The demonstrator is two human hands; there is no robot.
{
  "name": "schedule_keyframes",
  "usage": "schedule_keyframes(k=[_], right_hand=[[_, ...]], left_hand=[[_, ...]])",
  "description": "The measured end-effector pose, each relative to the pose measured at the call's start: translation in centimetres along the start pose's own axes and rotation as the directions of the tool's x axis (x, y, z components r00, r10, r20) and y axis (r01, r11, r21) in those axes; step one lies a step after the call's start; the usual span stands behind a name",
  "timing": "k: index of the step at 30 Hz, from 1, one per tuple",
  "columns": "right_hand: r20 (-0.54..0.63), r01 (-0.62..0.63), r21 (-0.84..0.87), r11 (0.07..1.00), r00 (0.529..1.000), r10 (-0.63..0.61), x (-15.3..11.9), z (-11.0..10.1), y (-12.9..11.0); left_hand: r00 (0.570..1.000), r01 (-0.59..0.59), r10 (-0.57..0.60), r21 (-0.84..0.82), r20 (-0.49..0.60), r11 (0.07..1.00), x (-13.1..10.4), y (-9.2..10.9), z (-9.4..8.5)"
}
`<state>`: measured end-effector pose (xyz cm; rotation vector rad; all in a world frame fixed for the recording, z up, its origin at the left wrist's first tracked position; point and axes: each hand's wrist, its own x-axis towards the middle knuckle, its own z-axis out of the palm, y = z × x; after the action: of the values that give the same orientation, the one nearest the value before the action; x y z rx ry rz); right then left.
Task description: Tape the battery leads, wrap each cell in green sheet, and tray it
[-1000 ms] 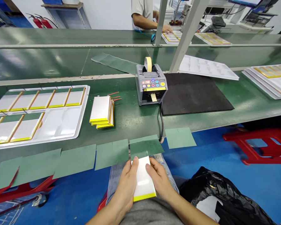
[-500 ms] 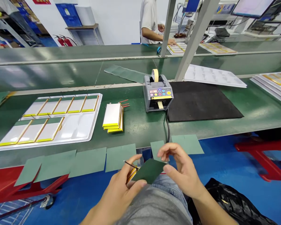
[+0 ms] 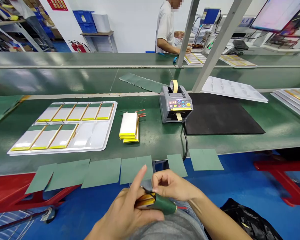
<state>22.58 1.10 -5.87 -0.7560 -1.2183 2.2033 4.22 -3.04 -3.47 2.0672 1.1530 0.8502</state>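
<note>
My left hand (image 3: 130,206) holds a battery pack (image 3: 145,200) with yellow edges low over my lap, its index finger raised and its thumb along the side. A dark green sheet (image 3: 165,204) is bent around the pack. A black wire (image 3: 146,190) sticks out at the near end, and a red bit shows at the other. My right hand (image 3: 172,185) is closed in a pinch at the pack's upper corner, at the sheet's edge beside the wire; its fingertips are partly hidden. Several green sheets (image 3: 101,171) hang along the bench's front edge.
A white tray (image 3: 95,136) of battery packs lies left, with a small stack of packs (image 3: 128,125) beside it. A tape dispenser (image 3: 176,105) stands by a black mat (image 3: 222,115). Across the bench, a person (image 3: 166,30) handles another tray. A black bag (image 3: 245,220) lies at lower right.
The green sheet, flat and angled before, is now bent around the pack. My right hand has moved left and closed at the pack's corner. The view has shifted slightly.
</note>
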Motion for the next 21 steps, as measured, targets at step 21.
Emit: schedule_keyframes(k=[21], right_hand=[[0.187, 0.373, -0.019, 0.928, 0.913, -0.363, 4.2, 1.6, 0.1]], left_hand=[[0.864, 0.474, -0.430, -0.712, 0.263, 0.518, 0.6, -3.1, -2.3]])
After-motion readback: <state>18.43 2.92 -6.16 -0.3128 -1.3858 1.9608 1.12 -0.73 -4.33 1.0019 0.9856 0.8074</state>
